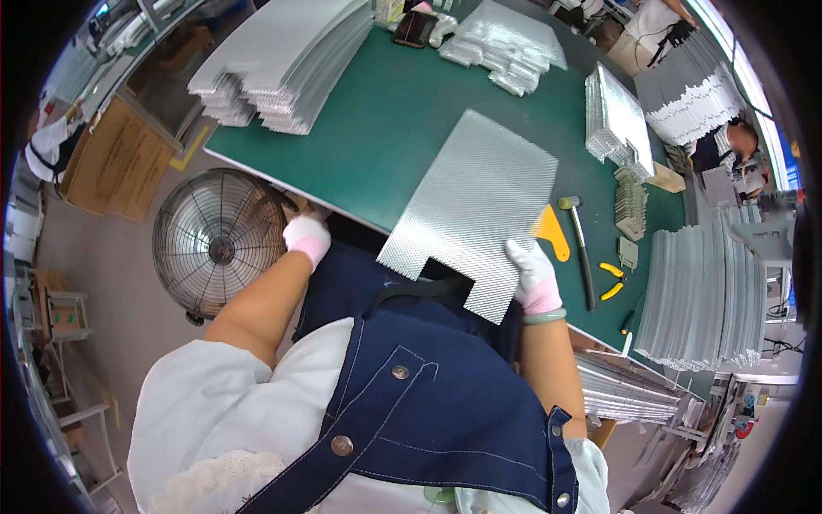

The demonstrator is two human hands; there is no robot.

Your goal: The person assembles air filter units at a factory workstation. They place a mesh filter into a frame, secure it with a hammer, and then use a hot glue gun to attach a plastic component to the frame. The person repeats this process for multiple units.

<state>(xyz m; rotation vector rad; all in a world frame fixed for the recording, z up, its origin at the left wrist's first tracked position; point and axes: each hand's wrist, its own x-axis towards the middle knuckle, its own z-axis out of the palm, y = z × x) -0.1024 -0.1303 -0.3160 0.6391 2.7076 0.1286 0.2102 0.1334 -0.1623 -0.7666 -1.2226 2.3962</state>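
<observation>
Right hand, white glove, clamped on the near right corner of the sheet, fingers over its top face. Sheet is embossed silver metal, notched at the near edge, and lies flat on the green bench with that notched end hanging off the bench's near edge over the apron. Its long axis runs from the right hand up and away, tilted slightly rightward. Right hand is the one on it; left is well apart.

Left hand, also gloved, sits at the bench's near edge left of the sheet, not touching it. Looks closed on the edge or something under it, but I cannot tell, the view is poor there. Fan on the floor just left of the left hand.

Just right of the right hand: yellow scraper, then mallet lying parallel to the sheet, both close, so little room that side. Open green bench left of the sheet and beyond it. Far: sheet stack far left, packets straight ahead, another stack far right.
</observation>
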